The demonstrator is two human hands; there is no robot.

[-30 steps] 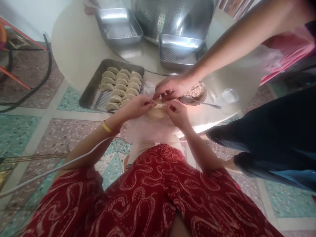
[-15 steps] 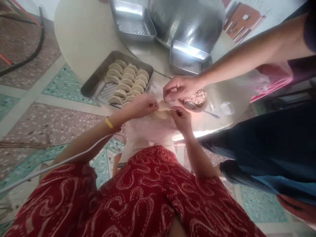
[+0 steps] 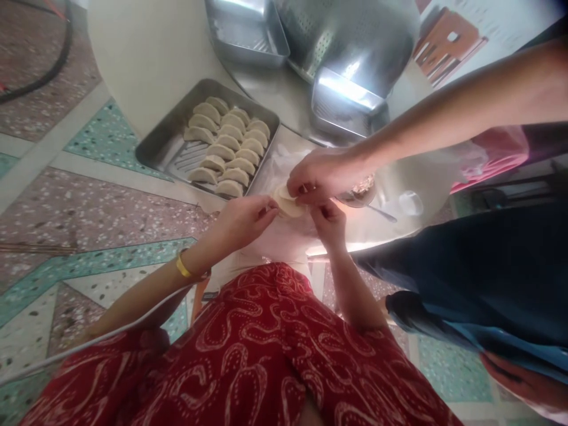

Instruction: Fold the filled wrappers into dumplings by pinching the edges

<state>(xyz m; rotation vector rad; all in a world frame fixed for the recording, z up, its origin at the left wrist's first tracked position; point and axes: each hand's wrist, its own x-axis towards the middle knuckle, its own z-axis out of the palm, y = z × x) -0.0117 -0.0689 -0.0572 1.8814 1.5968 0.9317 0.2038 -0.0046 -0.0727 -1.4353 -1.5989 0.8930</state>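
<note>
At the centre of the frame the left hand and the right hand meet over a pale round dumpling wrapper, which lies just above them at the near edge of the table. The left hand's fingertips are drawn together and pinch the wrapper's left edge; the right hand's fingers are curled at its right edge, though whether they grip it I cannot tell. A co-worker's hand reaches in from the upper right and presses its fingers onto the top of the same wrapper. Just right of it sits a small bowl of filling with a spoon. To the upper left a metal tray holds rows of folded dumplings. Further up stand two empty metal trays and a large colander.
</note>
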